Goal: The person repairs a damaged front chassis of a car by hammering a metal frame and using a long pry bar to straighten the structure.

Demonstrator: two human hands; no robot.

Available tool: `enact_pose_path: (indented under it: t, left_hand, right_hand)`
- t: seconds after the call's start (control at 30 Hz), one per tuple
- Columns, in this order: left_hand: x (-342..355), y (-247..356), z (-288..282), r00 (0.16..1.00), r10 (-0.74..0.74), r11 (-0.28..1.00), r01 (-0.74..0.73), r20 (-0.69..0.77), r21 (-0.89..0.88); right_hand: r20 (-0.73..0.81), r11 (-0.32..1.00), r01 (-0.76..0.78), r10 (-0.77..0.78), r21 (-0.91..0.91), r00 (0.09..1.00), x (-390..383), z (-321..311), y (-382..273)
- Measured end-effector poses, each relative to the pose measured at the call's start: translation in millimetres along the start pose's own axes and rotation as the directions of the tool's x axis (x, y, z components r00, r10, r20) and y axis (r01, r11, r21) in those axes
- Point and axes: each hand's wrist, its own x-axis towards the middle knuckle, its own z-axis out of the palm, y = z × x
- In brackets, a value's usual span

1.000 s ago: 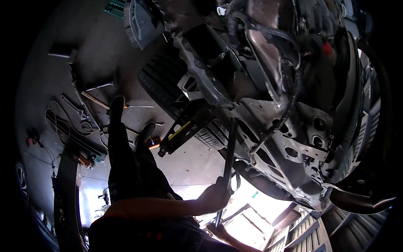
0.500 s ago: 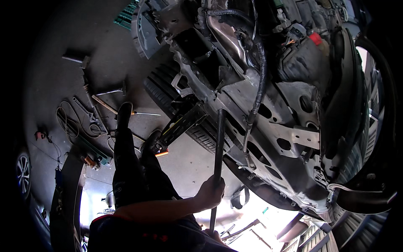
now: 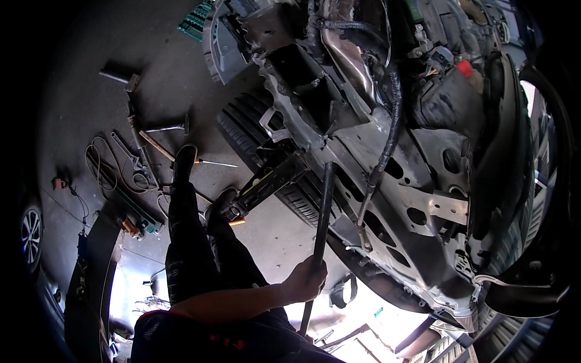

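My left hand (image 3: 305, 280) is wrapped round a long dark metal bar (image 3: 323, 221) and closed on it. The bar's upper end meets the bare metal frame (image 3: 369, 199) of a stripped car body, near a hole in the rail. Its lower end drops behind my dark clothing. Only a sliver of my right hand (image 3: 309, 339) shows by that lower end; its fingers are hidden. Beyond the bar, a tyre (image 3: 242, 124) lies under the bodywork, with a dark suspension arm (image 3: 273, 175) reaching from near my shoe to the frame.
On the grey floor at the left lie a hammer (image 3: 166, 127), a sledgehammer (image 3: 115, 77), an orange-handled screwdriver (image 3: 216, 163) and cables (image 3: 100, 160). A green tool tray (image 3: 195, 21) sits at the far edge. A taped wiring harness (image 3: 385, 151) hangs over the frame. Another car's wheel (image 3: 31, 236) stands far left.
The view has shifted, so the whole scene sits slightly right and lower. My left hand keeps its hold on the bar. Less of my right hand shows at the bar's lower end.
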Motion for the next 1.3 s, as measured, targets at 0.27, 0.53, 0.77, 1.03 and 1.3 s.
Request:
enact_pose_path:
  t: [0.27, 0.53, 0.77, 1.03, 1.3]
  left_hand:
    - [4, -8, -6, 0.984, 0.177, 0.978, -0.178, 0.020, 0.108]
    - [-8, 32, -8, 0.997, 0.078, 0.823, -0.081, 0.029, 0.562]
    - [-53, 85, 17, 0.924, 0.147, 0.056, -0.364, 0.353, 0.930]
    - [-50, -34, 54, 0.508, -0.607, -0.383, -0.861, 0.611, 0.335]
    - [-40, -54, 22, 0.289, -0.415, -0.472, -0.879, 0.863, 0.067]
  right_hand:
    - [-0.049, 0.999, 0.046, -0.046, 0.000, 0.998, -7, 1, -6]
    - [-0.210, 0.994, -0.012, -0.012, -0.109, 0.978, -27, 8, -35]
    - [-0.328, 0.988, 0.119, -0.145, -0.100, 0.933, -55, 5, -69]
    - [-0.332, 0.970, 0.118, -0.185, -0.213, 0.925, -35, 20, -41]
    - [-0.317, 0.983, 0.183, -0.179, -0.015, 0.931, -54, 4, -73]
